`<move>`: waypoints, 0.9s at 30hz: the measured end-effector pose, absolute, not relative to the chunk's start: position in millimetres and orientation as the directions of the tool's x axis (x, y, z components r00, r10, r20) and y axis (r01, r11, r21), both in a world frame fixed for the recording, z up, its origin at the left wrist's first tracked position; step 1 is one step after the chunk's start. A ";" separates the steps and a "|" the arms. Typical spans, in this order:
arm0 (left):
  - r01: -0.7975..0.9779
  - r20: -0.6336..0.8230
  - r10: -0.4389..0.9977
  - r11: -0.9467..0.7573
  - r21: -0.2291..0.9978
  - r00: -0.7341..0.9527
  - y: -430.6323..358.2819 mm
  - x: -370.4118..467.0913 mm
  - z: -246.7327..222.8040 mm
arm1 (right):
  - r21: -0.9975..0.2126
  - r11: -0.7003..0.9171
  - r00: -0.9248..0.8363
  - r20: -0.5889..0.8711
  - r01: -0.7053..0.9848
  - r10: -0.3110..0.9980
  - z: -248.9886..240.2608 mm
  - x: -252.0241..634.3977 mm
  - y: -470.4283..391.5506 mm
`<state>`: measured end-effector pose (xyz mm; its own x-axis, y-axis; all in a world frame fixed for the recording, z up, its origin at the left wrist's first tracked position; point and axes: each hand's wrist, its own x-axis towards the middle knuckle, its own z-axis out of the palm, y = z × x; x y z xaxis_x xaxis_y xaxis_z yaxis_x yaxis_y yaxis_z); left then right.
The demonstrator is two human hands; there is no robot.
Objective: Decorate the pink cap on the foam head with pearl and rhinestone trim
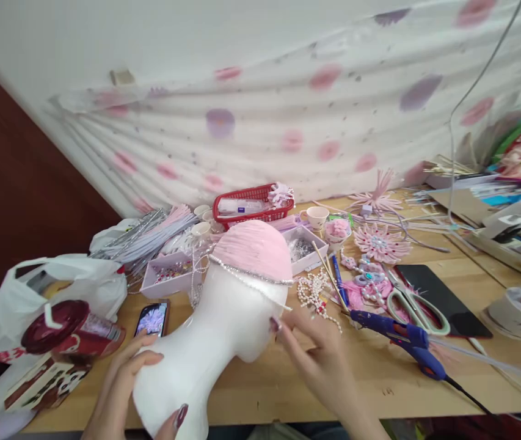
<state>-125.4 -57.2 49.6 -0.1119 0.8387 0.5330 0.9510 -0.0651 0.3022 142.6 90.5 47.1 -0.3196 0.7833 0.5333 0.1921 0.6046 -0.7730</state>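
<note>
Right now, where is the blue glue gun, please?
In the head view, the glue gun is on the wooden table, on the right side, just nearer to you than the scissors and to the right of your right hand.

I find the light fairly bright, even and whitish; it seems to fall from above. On the smooth white mannequin head (228,311) it makes a pale glare, while shadows on the light-brown wooden table (264,394) are soft. The flat dark red-brown panel (13,159) at left is dim. The person's bare right hand (319,351) is slightly blurred, the white sheet with pink and purple flowers (260,153) looks unsharp, and toward the right edge everything appears stretched.
</note>
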 end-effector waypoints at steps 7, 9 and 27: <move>0.961 0.380 0.925 -0.099 0.258 -0.007 -63.7 -118.8 72.9 | -0.560 0.738 -0.226 0.717 0.375 0.659 84.2 138.0 133.0; 0.950 0.345 0.937 -0.064 0.306 -0.048 -65.4 -112.6 77.4 | -0.516 0.752 -0.272 0.717 0.411 0.641 86.5 132.6 143.2; 0.935 -0.302 0.950 0.030 0.353 0.083 84.4 -74.8 147.2 | -0.672 0.646 -0.289 0.578 0.362 0.763 99.5 186.4 127.7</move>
